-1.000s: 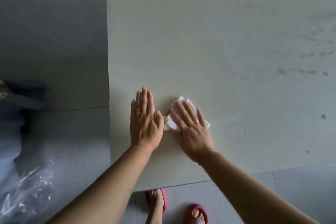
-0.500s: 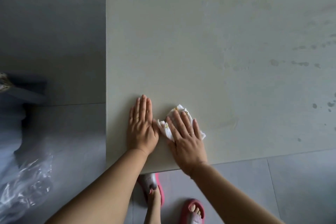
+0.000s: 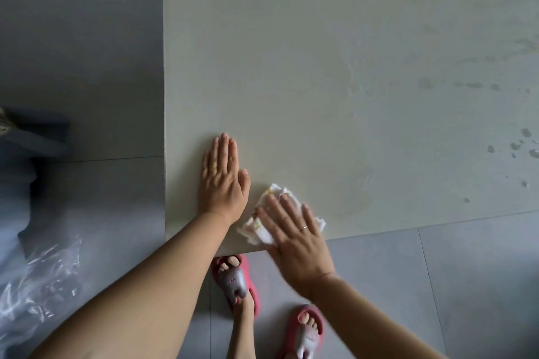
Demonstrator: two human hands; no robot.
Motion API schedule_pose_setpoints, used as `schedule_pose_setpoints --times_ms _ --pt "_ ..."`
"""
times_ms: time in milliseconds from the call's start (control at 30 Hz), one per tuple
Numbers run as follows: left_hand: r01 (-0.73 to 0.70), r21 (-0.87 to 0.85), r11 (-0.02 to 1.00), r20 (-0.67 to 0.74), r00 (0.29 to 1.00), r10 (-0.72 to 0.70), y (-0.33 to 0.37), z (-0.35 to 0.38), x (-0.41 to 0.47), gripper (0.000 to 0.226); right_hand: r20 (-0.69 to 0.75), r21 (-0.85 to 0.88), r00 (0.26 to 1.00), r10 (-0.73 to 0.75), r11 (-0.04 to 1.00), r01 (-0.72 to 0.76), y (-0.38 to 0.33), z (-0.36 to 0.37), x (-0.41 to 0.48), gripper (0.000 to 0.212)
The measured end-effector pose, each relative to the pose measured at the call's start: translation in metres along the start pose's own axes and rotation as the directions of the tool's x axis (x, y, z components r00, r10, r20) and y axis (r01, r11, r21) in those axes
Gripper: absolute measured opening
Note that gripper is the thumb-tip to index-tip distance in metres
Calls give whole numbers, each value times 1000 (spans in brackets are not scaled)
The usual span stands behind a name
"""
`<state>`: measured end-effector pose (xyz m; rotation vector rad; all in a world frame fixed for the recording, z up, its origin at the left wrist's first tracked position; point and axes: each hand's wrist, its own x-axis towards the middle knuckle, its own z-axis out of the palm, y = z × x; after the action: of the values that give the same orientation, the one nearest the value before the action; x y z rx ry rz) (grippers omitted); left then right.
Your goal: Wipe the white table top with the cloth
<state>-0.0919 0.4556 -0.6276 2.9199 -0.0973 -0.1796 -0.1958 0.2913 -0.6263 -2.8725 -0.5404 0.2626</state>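
I'm seeing right hand pressing crumpled cloth under straight fingers, at near edge of white table top. Left hand lying flat, fingers together, just left of that grip.

Landmark: white rectangular table top.
- Near-left corner: left hand flat, palm down, with a narrow strip of top between it and the left edge.
- Just right of it, at the near edge: right hand flat on the crumpled white cloth, palm overhanging the edge. Slim gap between the hands.
- Beyond both, toward the far and right edges: open flat run, only grey smudges and drops near the right side.
- Under the near edge: pink slippers on the grey floor tiles.
- Left of the top, on the floor: crinkled clear plastic sheet.
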Motion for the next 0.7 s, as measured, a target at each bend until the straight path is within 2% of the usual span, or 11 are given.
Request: schedule_pose_setpoints --times_ms 67,133,200,267,300,333,400,467,533,600,700 --pt "-4 -4 1000 2 1000 4 -2 1 -1 69 -7 5 995 98 995 -98 48 -10 -9 63" --pt "6 -15 1000 -9 1000 -6 -1 2 0 72 -31 43 950 310 950 -309 97 -24 -19 59" --pt "31 -39 999 -25 999 -32 3 2 3 74 -52 110 857 512 856 -504 128 -36 -25 60" --pt "32 -57 998 -44 998 -35 13 1 7 74 -66 157 718 693 718 -678 124 -37 -17 62" --pt "15 -62 998 -47 999 -18 21 1 10 73 -68 181 659 749 659 -730 110 -35 -9 63" --pt "-9 -68 998 -47 999 6 32 2 14 73 -66 198 652 755 650 -733 90 -31 -1 65" --pt "-57 -76 995 -39 998 54 56 4 21 71 -48 169 800 598 794 -584 47 -18 3 62" --pt "-76 -82 994 -23 997 75 73 10 26 68 -13 90 945 328 941 -326 30 -11 -8 58" --pt "-68 -71 995 10 998 69 77 17 25 68 19 58 988 152 987 -153 58 -16 -15 56" --pt "-75 -37 996 22 997 76 74 21 21 69 10 55 981 193 980 -193 104 -26 -20 57" --pt "-83 -14 996 6 996 84 73 21 20 69 -39 92 887 461 885 -456 170 -45 -27 60"
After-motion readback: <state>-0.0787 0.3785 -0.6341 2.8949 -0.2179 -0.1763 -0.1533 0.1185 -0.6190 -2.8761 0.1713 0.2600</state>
